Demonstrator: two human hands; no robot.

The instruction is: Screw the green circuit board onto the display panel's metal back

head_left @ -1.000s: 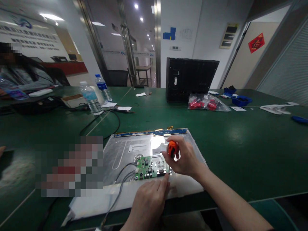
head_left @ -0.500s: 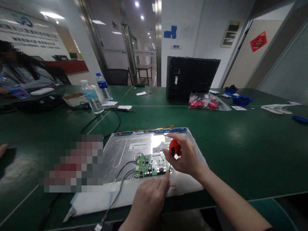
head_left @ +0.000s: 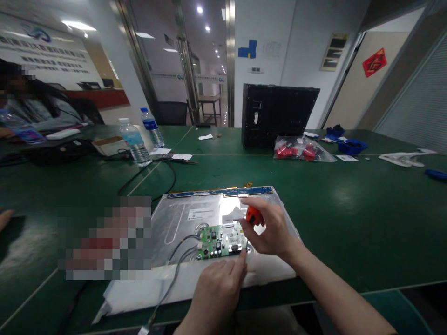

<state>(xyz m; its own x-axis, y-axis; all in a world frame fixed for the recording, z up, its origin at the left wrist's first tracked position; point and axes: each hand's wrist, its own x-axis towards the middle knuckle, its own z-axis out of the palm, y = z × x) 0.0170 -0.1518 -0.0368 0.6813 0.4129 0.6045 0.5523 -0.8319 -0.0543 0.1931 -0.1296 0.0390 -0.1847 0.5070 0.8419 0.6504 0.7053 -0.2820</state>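
Note:
A green circuit board (head_left: 216, 241) lies on the silver metal back of a display panel (head_left: 178, 218). My right hand (head_left: 270, 225) is closed around the red handle of a screwdriver (head_left: 254, 216). Its thin shaft points down at the board's lower right corner, though the very tip is hard to make out. My left hand (head_left: 220, 284) rests at the panel's near edge, index finger stretched to that corner beside the shaft; its other fingers are partly hidden. Grey cables (head_left: 178, 267) run from the board's left side over the near edge.
A black monitor housing (head_left: 279, 114) stands at the back, with a plastic bag of red parts (head_left: 302, 149) before it. Water bottles (head_left: 136, 142) and black cables (head_left: 174, 174) are at the back left. Blue trays (head_left: 352, 146) sit far right. Another person (head_left: 38, 104) sits at left.
The red handle has turned and dipped slightly, and the fingers of my right hand have shifted around it. My left hand stays at the board's corner.

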